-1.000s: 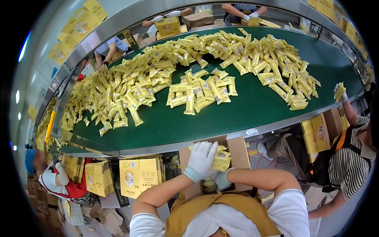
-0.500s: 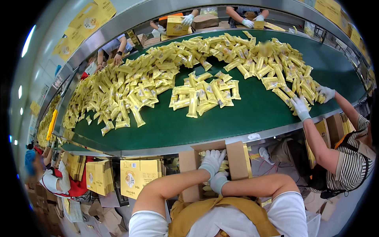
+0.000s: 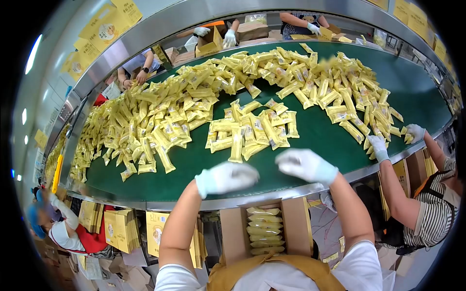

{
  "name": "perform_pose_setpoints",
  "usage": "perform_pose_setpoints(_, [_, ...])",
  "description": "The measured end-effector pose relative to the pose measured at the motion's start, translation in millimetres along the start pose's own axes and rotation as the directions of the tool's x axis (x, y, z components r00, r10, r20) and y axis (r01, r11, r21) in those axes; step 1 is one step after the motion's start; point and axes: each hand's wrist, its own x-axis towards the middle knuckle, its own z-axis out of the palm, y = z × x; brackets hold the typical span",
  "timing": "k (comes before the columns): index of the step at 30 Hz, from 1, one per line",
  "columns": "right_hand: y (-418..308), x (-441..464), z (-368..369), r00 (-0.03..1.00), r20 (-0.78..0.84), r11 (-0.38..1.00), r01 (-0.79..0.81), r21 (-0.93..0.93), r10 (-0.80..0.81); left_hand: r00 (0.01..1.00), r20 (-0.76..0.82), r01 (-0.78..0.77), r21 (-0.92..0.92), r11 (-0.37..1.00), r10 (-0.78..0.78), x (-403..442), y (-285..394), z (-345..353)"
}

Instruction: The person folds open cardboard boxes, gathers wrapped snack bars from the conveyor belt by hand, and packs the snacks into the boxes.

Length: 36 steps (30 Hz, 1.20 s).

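Observation:
Both my gloved hands are over the near edge of the green conveyor belt (image 3: 194, 167). My left hand (image 3: 228, 178) stretches its fingers to the right, slightly blurred, with nothing seen in it. My right hand (image 3: 307, 166) faces it with loosely bent fingers, also holding nothing visible. Just beyond them lies a small group of yellow wrapped snack packets (image 3: 264, 128), which neither hand appears to touch. Below, against my body, stands an open cardboard box (image 3: 297, 228). A row of packets (image 3: 265, 232) lies stacked inside it.
A large heap of packets (image 3: 160, 114) curves across the belt. Folded yellow cartons (image 3: 121, 230) stand at the left. At the right, a co-worker in a striped shirt (image 3: 432, 213) has gloved hands on packets. Other people work along the far side and at the far left.
My hands have left the inside of the box and moved forward over the belt, apart from each other. The packets in the box now show. A co-worker's yellow carton opposite has tilted.

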Motion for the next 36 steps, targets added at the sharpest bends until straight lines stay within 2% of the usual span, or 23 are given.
perform_pose_setpoints(1, [16.3,24.1,-2.4,0.991,-0.125,0.972,0.020,-0.233,-0.051,0.949,-0.209,0.266,0.136,0.954,-0.235,17.0,-1.8,-7.2])
perform_pose_setpoints(2, [35.4,52.6,-1.3,0.964,-0.231,0.891,0.011,-0.454,-0.130,0.879,-0.464,0.278,0.311,0.909,-0.110,39.9,-45.7,-6.5])
perform_pose_setpoints(3, [54.1,83.4,0.0,0.965,-0.257,0.877,-0.074,-0.476,-0.059,0.835,-0.497,0.437,0.336,0.834,-0.238,66.6,-63.1,-13.1])
perform_pose_setpoints(6, [78.8,155.6,15.7,0.932,-0.339,0.812,-0.296,-0.502,0.130,0.639,-0.734,0.660,0.370,0.653,-0.230,109.7,-61.6,0.5])
perform_pose_setpoints(9, [62.6,183.1,26.3,0.874,-0.395,0.687,-0.472,-0.553,0.283,0.652,-0.738,0.701,0.497,0.512,-0.174,133.5,-83.0,1.4])
perform_pose_setpoints(11, [60.3,185.5,26.6,0.851,-0.417,0.625,-0.520,-0.582,0.320,0.680,-0.725,0.649,0.524,0.551,-0.112,137.6,-103.3,-5.3])
perform_pose_setpoints(15, [88.0,170.8,19.1,0.916,-0.363,0.709,-0.371,-0.600,0.171,0.789,-0.614,0.507,0.611,0.608,-0.042,106.3,-116.3,-13.9])
perform_pose_setpoints(18, [96.8,140.9,16.7,0.965,-0.255,0.670,-0.233,-0.705,0.066,0.840,-0.543,0.427,0.653,0.626,-0.006,80.0,-106.4,-8.7])
perform_pose_setpoints(19, [95.8,127.7,12.9,0.980,-0.195,0.697,-0.172,-0.696,0.047,0.850,-0.526,0.411,0.667,0.622,0.002,71.0,-107.8,-3.2])
perform_pose_setpoints(21, [94.0,98.4,11.2,0.992,-0.127,0.622,-0.109,-0.775,0.015,0.870,-0.492,0.381,0.687,0.619,0.012,49.7,-113.7,8.7])
perform_pose_setpoints(24, [103.3,54.1,10.7,0.998,-0.050,0.557,-0.020,-0.830,-0.039,0.877,-0.450,0.306,0.792,0.528,0.166,11.9,-128.2,27.6])
perform_pose_setpoints(27, [103.2,10.0,8.1,0.993,0.012,0.434,0.064,-0.899,-0.122,0.889,-0.454,0.271,0.634,0.724,0.065,-15.3,-103.0,30.8])
perform_pose_setpoints(28, [108.6,-0.8,10.1,0.988,-0.032,0.439,0.036,-0.898,-0.148,0.860,-0.491,0.222,0.601,0.767,0.136,-22.4,-107.3,32.5])
perform_pose_setpoints(30, [118.3,-17.8,16.4,0.973,-0.120,0.452,-0.017,-0.892,-0.199,0.779,-0.610,0.246,0.514,0.822,0.149,-28.0,-121.7,32.1])
perform_pose_setpoints(31, [115.5,-25.5,19.7,0.967,-0.161,0.453,-0.057,-0.890,-0.195,0.694,-0.695,0.271,0.493,0.827,0.187,-27.8,-120.7,33.2])
perform_pose_setpoints(32, [122.1,-29.8,23.8,0.947,-0.215,0.473,-0.079,-0.878,-0.240,0.600,-0.758,0.379,0.550,0.744,0.255,-27.4,-131.1,35.3])
perform_pose_setpoints(34, [132.9,-35.0,31.4,0.889,-0.323,0.516,-0.121,-0.848,-0.324,0.358,-0.922,0.693,0.368,0.620,0.147,-17.1,-139.0,48.6])
perform_pose_setpoints(35, [137.2,-38.7,35.5,0.850,-0.364,0.547,-0.110,-0.830,-0.381,0.339,-0.941,0.726,0.275,0.631,0.021,-14.7,-144.8,48.0])
perform_pose_setpoints(36, [142.7,-40.7,37.8,0.858,-0.385,0.570,-0.136,-0.810,-0.341,0.313,-0.944,0.757,0.181,0.628,-0.105,-11.3,-150.9,43.2])
